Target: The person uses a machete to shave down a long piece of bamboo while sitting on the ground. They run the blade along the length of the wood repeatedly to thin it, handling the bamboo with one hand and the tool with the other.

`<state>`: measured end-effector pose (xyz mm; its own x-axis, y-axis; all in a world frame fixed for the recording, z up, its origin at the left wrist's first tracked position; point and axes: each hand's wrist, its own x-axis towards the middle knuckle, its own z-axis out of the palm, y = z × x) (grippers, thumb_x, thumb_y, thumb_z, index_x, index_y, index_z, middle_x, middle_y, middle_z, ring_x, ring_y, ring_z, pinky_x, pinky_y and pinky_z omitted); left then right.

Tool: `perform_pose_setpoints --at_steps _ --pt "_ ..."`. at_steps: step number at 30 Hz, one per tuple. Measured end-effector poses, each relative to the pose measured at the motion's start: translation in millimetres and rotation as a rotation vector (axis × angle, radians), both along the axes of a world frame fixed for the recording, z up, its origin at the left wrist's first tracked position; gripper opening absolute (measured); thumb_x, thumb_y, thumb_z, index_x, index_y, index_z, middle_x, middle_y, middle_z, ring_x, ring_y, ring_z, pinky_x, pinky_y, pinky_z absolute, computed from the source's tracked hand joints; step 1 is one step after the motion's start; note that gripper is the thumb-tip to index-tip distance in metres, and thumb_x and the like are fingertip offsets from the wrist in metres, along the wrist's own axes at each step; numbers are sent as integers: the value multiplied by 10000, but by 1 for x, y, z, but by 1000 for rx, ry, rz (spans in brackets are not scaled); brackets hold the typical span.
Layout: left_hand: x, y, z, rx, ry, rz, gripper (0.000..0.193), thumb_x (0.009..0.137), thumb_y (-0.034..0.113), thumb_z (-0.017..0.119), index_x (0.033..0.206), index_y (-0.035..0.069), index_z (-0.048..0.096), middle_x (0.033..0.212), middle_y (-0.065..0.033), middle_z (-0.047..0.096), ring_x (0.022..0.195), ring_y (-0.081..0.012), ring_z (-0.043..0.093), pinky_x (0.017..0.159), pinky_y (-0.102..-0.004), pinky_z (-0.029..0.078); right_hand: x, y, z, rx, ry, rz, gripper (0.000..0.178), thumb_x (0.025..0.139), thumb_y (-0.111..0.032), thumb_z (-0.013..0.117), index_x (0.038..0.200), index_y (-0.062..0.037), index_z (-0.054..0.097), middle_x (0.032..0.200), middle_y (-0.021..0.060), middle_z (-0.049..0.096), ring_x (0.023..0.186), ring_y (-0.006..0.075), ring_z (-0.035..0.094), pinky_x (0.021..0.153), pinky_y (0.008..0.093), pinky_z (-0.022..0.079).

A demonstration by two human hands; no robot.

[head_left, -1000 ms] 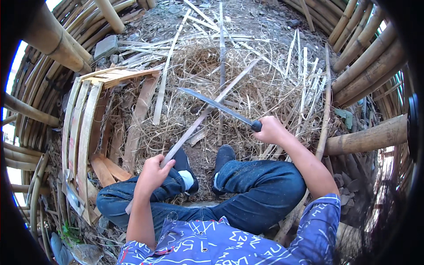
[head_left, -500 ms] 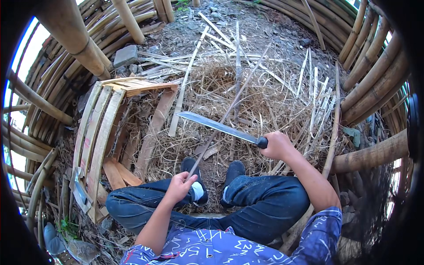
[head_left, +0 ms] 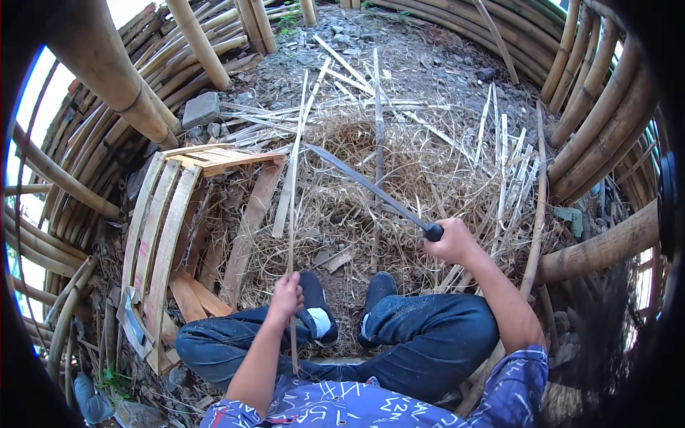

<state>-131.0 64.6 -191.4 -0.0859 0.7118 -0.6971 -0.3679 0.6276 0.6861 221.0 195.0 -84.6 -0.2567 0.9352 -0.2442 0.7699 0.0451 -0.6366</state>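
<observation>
My left hand (head_left: 287,294) is closed around a long thin bamboo strip (head_left: 292,214), which stands nearly upright in the view, running from my lap out past the wooden crate. In my right hand (head_left: 452,241) is the black handle of a long-bladed machete (head_left: 374,190). Its blade slants to the far left, the tip near the bamboo strip but seemingly apart from it. Below the blade, curly shavings (head_left: 421,171) cover the ground in front of my shoes (head_left: 378,289).
A slatted wooden crate (head_left: 160,235) stands left of my knee. Split bamboo pieces (head_left: 505,164) lie to the right, and a dark strip (head_left: 378,128) lies ahead. A grey block (head_left: 202,109) sits at the far left. Stacked bamboo poles (head_left: 603,128) ring the area.
The bamboo strip has swung from a rightward slant to nearly straight ahead, its near end now over my lap. The machete has tilted, tip farther away, and no longer crosses the strip.
</observation>
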Motion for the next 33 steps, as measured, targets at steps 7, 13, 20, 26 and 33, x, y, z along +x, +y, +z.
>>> perform_pose_setpoints --at_steps 7,13,20,26,33 --pt "-21 23 -38 194 591 -322 308 982 273 480 801 25 504 599 -16 468 540 -115 442 491 -316 371 7 2 -13 -2 16 -25 263 664 -223 696 816 -9 707 701 192 663 667 304 665 662 370 521" --pt "24 -31 52 282 556 -512 212 984 208 483 843 52 510 663 43 451 604 -55 403 514 -254 343 -12 4 -11 156 -74 118 271 659 -286 692 820 -69 712 748 193 672 744 356 665 721 424 537" --pt "24 -37 74 337 553 -606 243 973 202 505 860 -13 507 619 -40 464 610 -103 409 538 -309 372 -11 8 -3 173 -310 66 213 669 -248 675 798 -81 706 764 176 681 757 340 674 734 436 536" --pt "1 -23 36 151 53 -423 187 1017 222 432 851 139 410 582 75 347 449 -36 321 401 -209 263 9 16 -3 265 -438 -75 237 677 -252 682 837 -78 705 775 178 681 762 345 672 740 440 537" --pt "-31 86 3 86 59 -343 288 1013 388 404 854 151 443 573 69 360 448 -62 355 385 -235 290 22 10 7 87 -177 -312 242 697 -259 680 790 -36 694 735 201 666 747 363 663 711 428 530"
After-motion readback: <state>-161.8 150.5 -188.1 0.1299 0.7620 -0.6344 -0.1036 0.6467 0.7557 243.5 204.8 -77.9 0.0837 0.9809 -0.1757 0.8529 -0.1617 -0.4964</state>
